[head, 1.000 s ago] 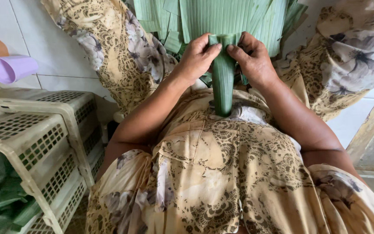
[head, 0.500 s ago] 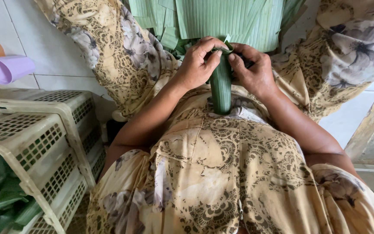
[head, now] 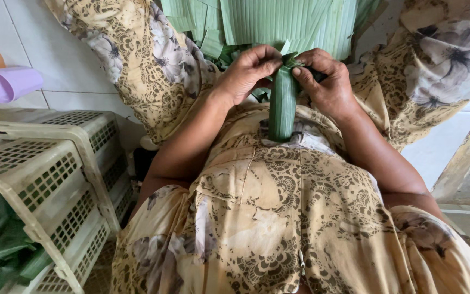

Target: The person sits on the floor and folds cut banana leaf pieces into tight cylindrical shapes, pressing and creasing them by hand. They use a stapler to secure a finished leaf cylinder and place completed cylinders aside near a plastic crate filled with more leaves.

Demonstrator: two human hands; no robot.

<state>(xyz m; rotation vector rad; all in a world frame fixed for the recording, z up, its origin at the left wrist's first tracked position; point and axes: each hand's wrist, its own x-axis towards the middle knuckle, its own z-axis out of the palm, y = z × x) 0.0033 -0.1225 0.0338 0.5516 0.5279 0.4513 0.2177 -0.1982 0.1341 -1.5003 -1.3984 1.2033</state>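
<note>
**A:** In the head view, what are the hands doing?

**B:** Both meet at the upper middle of the frame. The left hand [head: 248, 73] and the right hand [head: 327, 81] pinch the folded top of a rolled green leaf strip [head: 283, 106]. Each grip is clenched on that leaf, thumbs and fingertips pressed into the fold from either side.

**A:** And where does the leaf strip lie?

**B:** It hangs from the fingers straight down the centre of the frame, its lower end touching the floral dress [head: 278, 218] over the lap. The dress, tan with brown lace patterns and pale flowers, fills the middle and bottom of the picture.

**A:** Anything behind the hands?

**B:** A stack of flat green leaf sheets [head: 267, 22] sits at the top centre, just beyond the knuckles, its lower edge close to the fold.

**A:** And to the left?

**B:** Cream plastic crates [head: 44, 174] with lattice sides are stacked at the lower left; dark green leaves [head: 1, 245] show inside the lowest one. Above them, at the upper left edge, a lilac plastic cup [head: 7, 83] lies on its side against the white tiled wall [head: 55, 49].
</note>
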